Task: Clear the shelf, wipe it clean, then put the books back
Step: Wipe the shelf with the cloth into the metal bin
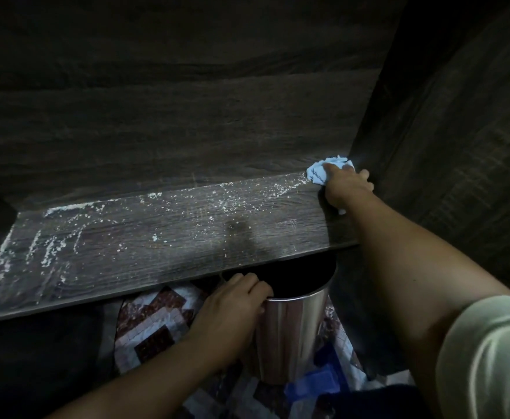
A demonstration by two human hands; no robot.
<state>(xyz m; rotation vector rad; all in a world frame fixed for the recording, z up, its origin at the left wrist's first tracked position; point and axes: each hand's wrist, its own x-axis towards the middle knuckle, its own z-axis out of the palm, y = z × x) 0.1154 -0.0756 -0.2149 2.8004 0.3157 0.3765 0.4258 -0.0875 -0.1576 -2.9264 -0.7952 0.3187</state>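
Now, through the head camera: down on a dark wood-grain shelf board (172, 237), bare of books, none anywhere in view. Counts as cleared, by the look of it.

Over at the far right corner, hard against the dark side panel (429, 131): right hand (346, 189) bunched around a crumpled pale-blue cloth (323, 172), pressing it onto the board. Wiping under way, then, but hardly begun, judging by the white crumbs and dusty streaks (57, 246) scattered across the middle and thick along the left end and back edge.

Below the front edge: left hand (235, 300), fingers curled over the rim of a shiny cylindrical metal bin (293, 334), holding it partly under the lip of the board, above a brown-and-white patterned floor covering (154, 322). Presumably placed there to catch the sweepings.

Left to do, as a judgement: dragging that mess off along the full length of the board, then fetching the books from somewhere off camera and setting them back.
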